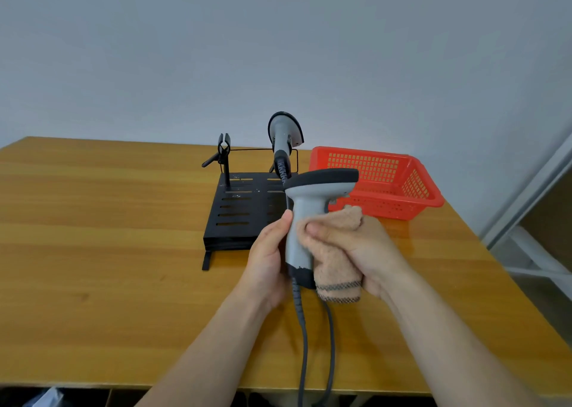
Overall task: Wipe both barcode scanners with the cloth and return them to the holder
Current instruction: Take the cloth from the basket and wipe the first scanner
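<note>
— What do we see in the middle of the picture?

— We see a grey plastic barcode scanner with a black top [301, 221]. It is held up in the air, standing straight. Its wide black head points to the right. The bottom tip of its handle is black too, with little worn spots.

— Who holds it?

— The left hand [266, 252] does. Its fingers are curled round the handle from the left side, and the thumb lies on the front.

— And the other hand?

— The right hand [365, 245] is closed round a fuzzy tan cloth with dark stripes [332, 261]. The cloth is bunched up, and the thumb pushes it onto the right side of the handle.

— Where is the other one?

— We see a second grey scanner [283, 131] just above the middle. It sits in the right clip of the flat black metal holder with slots [238, 208], head up. The left black clip [223, 150] has nothing in it.

— What hangs down?

— A grey cable [301, 329] drops from the held scanner to the bottom edge.

— What else do we see?

— A red plastic basket with holes [411, 190] stands to the right of the holder, on the yellow wooden table [93, 252].
</note>
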